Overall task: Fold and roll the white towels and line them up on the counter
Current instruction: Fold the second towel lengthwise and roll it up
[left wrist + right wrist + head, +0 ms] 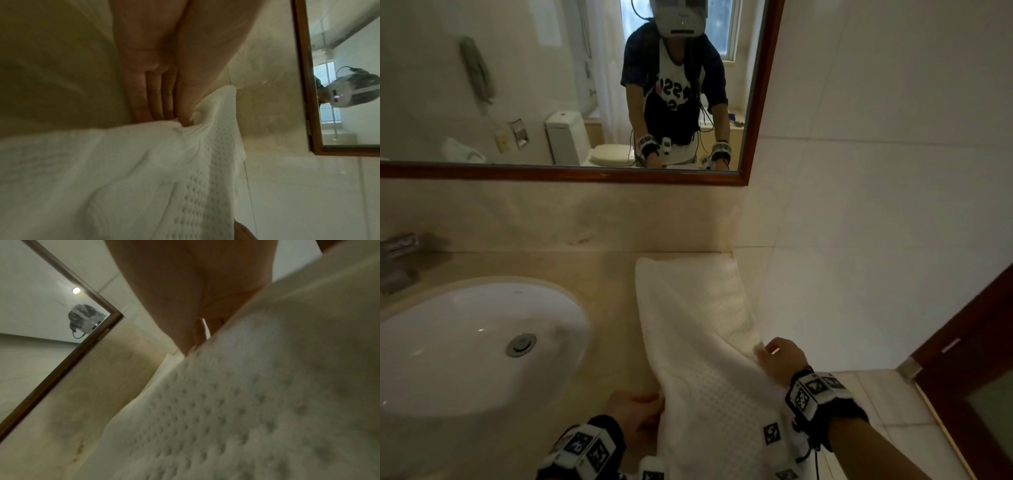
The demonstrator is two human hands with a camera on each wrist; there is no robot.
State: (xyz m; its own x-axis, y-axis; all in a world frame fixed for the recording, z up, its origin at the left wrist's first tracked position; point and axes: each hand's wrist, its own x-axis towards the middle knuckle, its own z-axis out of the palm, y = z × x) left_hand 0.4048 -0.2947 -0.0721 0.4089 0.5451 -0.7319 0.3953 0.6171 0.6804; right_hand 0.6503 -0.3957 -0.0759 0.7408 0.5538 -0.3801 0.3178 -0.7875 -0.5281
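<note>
**At the surface's near edge: one white towel, mid-fold, both hands on it**

Nearest me, item one: my left hand [635, 413], low by the front edge of the surface [613, 294]. Its grip is closed on the towel [688, 325], fingers [186, 100] bunching the near-left edge, as the left wrist view shows. I judge this hold keeps the hanging end from slipping off.

Item two: my right hand [786, 359], a little farther in and to the right, against the tiled wall [876, 205]. Its grip pinches the towel's right-hand edge, lifted off the surface. The right wrist view shows only a sliver of cloth between the digits; the fingertips are mostly hidden.

Item three: the towel itself, white with a dotted weave. Its far half lies flat on the surface, reaching to the back corner where the backsplash meets the wall. Its near half is raised between my two hands and drapes over the front edge. I read this as the first fold in hand: two corners held so the near half can be carried over the far half squarely. No rolled towels show yet.

Item four, left of the towel and apart from it: the sink [482, 342], with the tap [397, 260] behind.

Farthest: the framed mirror [756, 102].
</note>
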